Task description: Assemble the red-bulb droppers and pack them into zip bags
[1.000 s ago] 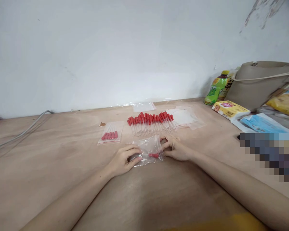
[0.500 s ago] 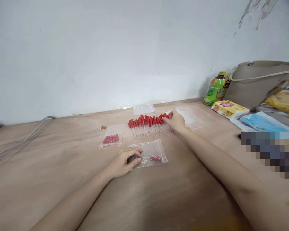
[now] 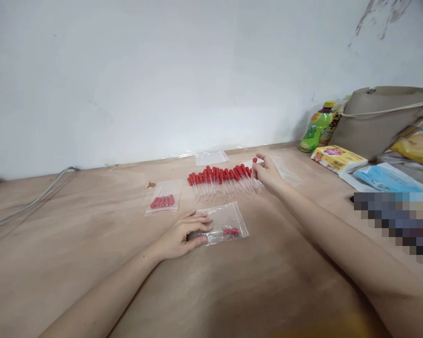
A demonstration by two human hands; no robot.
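Observation:
My right hand point(image 3: 268, 172) pinches one dropper point(image 3: 254, 160) with a red bulb and a clear thin stem, at the right end of a row of similar droppers point(image 3: 221, 175). Their red bulbs point away from me. My left hand point(image 3: 183, 234) lies with its fingers apart on the left side of a clear zip bag point(image 3: 220, 216). Inside that bag is a single dropper point(image 3: 230, 231), its stem partly covered by my fingers. Left of the row lies a filled zip bag point(image 3: 167, 188) holding several red-bulbed droppers.
Flat zip bags point(image 3: 210, 158) lie near the wall, with more behind my right hand. At the right stand a green drink bottle point(image 3: 316, 127), a yellow tissue pack point(image 3: 338, 158), blue face masks point(image 3: 387, 178) and a grey bag point(image 3: 366, 122). A grey cable point(image 3: 52, 188) runs at the left.
My right hand has drawn one dropper away from the right end of the row, slightly up and to the right. The fingers of my left hand have spread on the bag.

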